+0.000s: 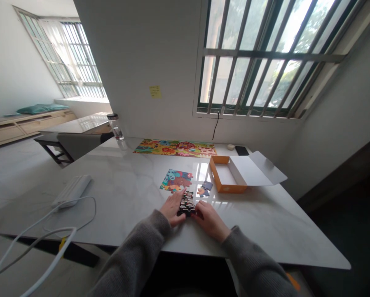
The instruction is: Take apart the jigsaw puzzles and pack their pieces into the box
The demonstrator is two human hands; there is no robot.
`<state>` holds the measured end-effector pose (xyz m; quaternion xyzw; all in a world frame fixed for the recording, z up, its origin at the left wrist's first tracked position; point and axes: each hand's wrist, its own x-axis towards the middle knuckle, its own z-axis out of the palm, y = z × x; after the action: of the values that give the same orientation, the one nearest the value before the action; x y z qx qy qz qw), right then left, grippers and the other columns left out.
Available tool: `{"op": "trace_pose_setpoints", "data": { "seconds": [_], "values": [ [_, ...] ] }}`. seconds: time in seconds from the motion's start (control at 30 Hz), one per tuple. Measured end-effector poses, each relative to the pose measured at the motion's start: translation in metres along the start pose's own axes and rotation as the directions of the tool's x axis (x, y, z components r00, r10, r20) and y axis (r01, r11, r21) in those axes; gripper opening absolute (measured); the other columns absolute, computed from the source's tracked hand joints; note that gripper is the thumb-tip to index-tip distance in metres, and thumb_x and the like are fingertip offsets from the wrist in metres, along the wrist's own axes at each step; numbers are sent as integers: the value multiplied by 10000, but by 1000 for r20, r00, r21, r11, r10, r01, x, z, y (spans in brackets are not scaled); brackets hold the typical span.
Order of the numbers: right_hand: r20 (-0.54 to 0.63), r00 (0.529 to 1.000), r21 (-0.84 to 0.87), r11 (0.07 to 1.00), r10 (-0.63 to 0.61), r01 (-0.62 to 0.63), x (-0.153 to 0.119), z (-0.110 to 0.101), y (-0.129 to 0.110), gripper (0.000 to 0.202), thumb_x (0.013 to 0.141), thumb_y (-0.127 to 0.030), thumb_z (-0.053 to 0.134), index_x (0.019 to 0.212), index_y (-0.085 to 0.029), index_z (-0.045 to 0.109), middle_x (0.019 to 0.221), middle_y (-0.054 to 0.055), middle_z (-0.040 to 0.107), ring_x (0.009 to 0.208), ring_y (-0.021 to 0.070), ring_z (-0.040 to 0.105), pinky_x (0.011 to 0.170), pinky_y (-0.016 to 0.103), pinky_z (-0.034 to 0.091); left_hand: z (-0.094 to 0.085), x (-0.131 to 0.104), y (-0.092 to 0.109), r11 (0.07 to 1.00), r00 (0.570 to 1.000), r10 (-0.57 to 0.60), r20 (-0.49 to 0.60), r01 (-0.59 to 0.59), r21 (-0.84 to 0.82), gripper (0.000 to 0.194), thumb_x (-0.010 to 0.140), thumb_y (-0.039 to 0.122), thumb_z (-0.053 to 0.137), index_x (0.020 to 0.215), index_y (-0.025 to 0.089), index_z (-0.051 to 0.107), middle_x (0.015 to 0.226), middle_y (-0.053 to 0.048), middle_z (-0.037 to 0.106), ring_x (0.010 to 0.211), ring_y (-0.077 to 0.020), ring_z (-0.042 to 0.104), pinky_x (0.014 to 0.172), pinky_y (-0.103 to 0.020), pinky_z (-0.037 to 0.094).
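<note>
A stack of jigsaw puzzle pieces (187, 201), its pale edges showing, stands on the table near me. My left hand (172, 207) holds its left side, with fingers along the far part and the thumb at the near end. At the near right corner, the curled fingers of my right hand (210, 218) grip a dark piece at the edge of the stack; the fingertips are partly hidden. Just beyond lies a joined puzzle section (176, 180) with animal pictures. Two or so loose puzzle pieces (204, 189) rest to its right.
An open orange box (231, 189) with a white flap sits at right. Behind is a long animal picture strip (175, 147). A phone (242, 151) lies near the wall, a water bottle (116, 127) stands back left, and a white power strip (72, 192) with cables lies left.
</note>
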<state>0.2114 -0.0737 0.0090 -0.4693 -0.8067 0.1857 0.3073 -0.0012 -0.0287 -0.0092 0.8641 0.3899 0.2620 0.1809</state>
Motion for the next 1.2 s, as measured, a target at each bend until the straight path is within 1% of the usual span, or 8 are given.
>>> {"op": "trace_pose_setpoints", "data": {
  "seconds": [0.13,0.23,0.37,0.7,0.93,1.07,1.13,1.2],
  "values": [
    [-1,996,25,995,93,-93,3,2,0,122,813,-191,641,839,-220,526,764,-1,580,734,187,547,700,314,475,-1,1,3,1000,999,-7,33,7,19,950,688,246,559,1539,139,152,1415,-178,453,1303,-367,428,1088,-527,332],
    [-89,996,43,999,1,3,4,-1,1,413,758,-168,671,1143,-205,524,1132,103,578,1100,270,552,948,424,490,1,3,5,1000,999,6,33,-7,19,932,697,247,551,1535,131,160,1423,-182,448,1308,-369,420,1098,-530,311],
    [-42,994,34,994,-100,101,3,-3,2,762,793,-139,614,1477,-229,292,1474,154,336,1436,307,276,1184,514,289,9,6,11,999,1000,6,29,-8,47,966,690,256,549,1538,117,107,1444,-194,425,1326,-364,394,1116,-532,270],
    [1,999,198,979,-50,48,12,-16,3,818,746,-118,611,1491,-212,287,1452,142,358,1409,274,338,1196,437,291,15,17,23,996,999,-31,34,28,88,969,677,260,531,1532,73,118,1428,-199,421,1250,-359,410,1090,-519,269],
    [34,998,200,979,-56,48,17,-16,12,799,694,-151,693,1419,-238,369,1424,128,398,1383,309,359,1177,492,286,-4,16,0,999,998,36,-52,-38,-31,857,729,249,467,1529,153,176,1400,-131,462,1258,-300,436,1078,-449,318],
    [31,998,186,982,-48,42,14,-16,9,813,686,-149,696,1424,-251,368,1428,119,378,1391,307,347,1182,470,286,-40,12,-26,927,923,-267,-276,324,189,651,781,227,474,1426,174,399,1292,-119,565,1205,-290,483,1037,-429,335],
    [22,998,183,982,-52,47,13,-15,8,815,692,-143,685,1431,-252,359,1419,118,379,1386,300,352,1182,463,289,-52,10,-36,816,852,-419,-313,505,282,557,804,232,491,1360,192,479,1286,-119,580,1183,-292,498,989,-428,356],
    [17,999,181,982,-51,47,14,-15,7,809,694,-134,676,1428,-246,357,1398,121,389,1365,291,373,1175,457,301,-57,9,-40,759,831,-468,-302,552,344,481,822,245,502,1301,211,533,1259,-107,599,1155,-288,510,952,-428,365]
  ]
}}
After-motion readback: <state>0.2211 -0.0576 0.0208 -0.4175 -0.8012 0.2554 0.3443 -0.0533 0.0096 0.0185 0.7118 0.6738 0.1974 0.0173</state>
